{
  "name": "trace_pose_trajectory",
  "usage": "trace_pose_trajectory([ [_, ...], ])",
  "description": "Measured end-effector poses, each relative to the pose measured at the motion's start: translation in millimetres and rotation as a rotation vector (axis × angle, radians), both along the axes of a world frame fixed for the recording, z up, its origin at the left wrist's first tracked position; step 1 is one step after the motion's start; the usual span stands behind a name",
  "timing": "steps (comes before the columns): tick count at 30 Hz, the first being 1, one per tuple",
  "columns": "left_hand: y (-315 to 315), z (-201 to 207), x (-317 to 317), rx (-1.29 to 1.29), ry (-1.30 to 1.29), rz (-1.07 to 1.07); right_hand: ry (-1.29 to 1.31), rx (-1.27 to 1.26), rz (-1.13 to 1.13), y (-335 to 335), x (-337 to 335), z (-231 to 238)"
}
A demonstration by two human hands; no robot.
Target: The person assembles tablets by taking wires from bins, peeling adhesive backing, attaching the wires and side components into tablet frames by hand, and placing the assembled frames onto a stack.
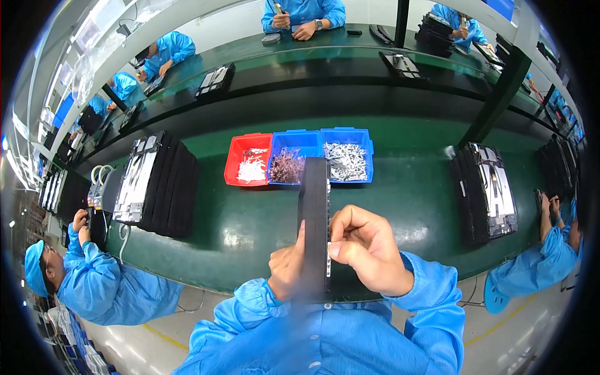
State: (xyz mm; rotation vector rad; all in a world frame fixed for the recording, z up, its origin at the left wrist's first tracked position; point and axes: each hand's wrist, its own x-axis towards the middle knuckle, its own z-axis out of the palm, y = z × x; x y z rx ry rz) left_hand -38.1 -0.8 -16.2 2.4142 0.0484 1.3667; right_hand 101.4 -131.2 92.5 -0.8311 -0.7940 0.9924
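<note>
At the far left, a co-worker (106,281) in blue is seen bent over a dark piece at the counter (212,250). Next to the right, a left stack (156,184) of black cases with silvery faces is stood on edge. A red bin (250,142) is set near the middle, with white bits (252,169) inside. Below and right of it, a dark slab (314,219) is gripped from its left side by the left hand (287,265), the thumb laid on its broad face. The slab is held upright on edge close to the body, in front of the blue middle bin (300,140), where purplish-brown bits (286,165) are kept. Along the slab's right edge a pale strip (329,269) is shown. To the right, grey-white bits (345,161) are held in the right bin (347,136). The right hand (369,253) is closed in a pinch at the slab's edge; whether a loose bit is gripped cannot be told. The step in hand is judged to be fine work along that edge; for the next move, a steady slab and careful fingertip pressure would seem to be called for. Farther right, a right stack (487,194) of similar cases is stood.
</note>
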Motion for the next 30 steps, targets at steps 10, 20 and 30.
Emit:
trace_pose_trajectory([
  [10,-1.2,1.1,2.3,-0.017,0.057,-0.029,0.140,0.074,-0.064,-4.7,-24.9,-15.4],
  [20,-3.3,3.2,4.9,0.024,0.043,0.008,0.140,0.059,-0.053,-7.3,-9.3,-12.0],
  [30,-2.0,0.7,5.6,0.039,0.072,0.005,0.079,-0.076,-0.107,-4.6,-2.5,2.6],
])
